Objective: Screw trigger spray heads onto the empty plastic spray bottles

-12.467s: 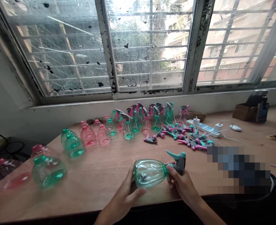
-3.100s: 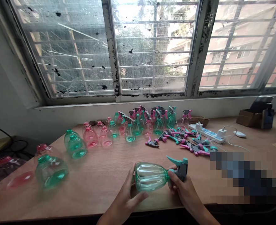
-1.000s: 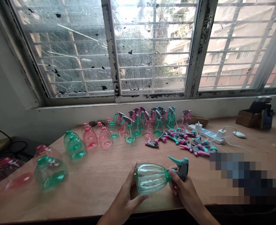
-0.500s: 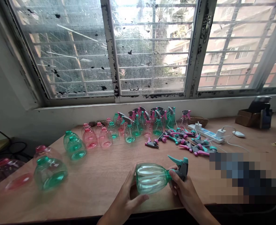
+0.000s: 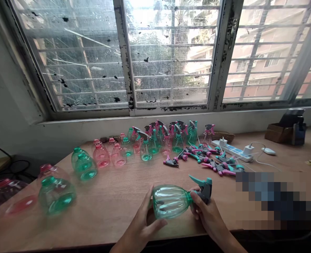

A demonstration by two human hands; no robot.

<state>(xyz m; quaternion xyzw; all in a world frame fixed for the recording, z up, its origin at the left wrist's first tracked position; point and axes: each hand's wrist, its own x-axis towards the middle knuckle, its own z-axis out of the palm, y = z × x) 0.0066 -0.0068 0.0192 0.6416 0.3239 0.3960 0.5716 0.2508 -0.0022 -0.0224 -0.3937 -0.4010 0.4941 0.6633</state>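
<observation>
A clear green spray bottle (image 5: 170, 201) lies on its side in the air above the table's front, its base to the left. My left hand (image 5: 144, 225) cups the base end, thumb below and fingers behind it. At the neck, a grey and teal trigger spray head (image 5: 206, 189) sits on the bottle, its teal lever pointing up and left. My right hand (image 5: 207, 215) pinches the collar of the spray head between thumb and fingers. Whether the collar is fully tight, I cannot tell. The fingertips behind the bottle are hidden.
Headless green bottles (image 5: 57, 196) and pink bottles (image 5: 101, 155) stand at the left. Several bottles with heads (image 5: 146, 149) line the back. Loose spray heads (image 5: 219, 163) lie in a pile before a power strip (image 5: 234, 150). A cardboard box (image 5: 278, 133) stands back right.
Almost nothing differs. The bottle's ribs and reflections have shifted slightly, as if it turned a little in my hands; both hands stay in place.
</observation>
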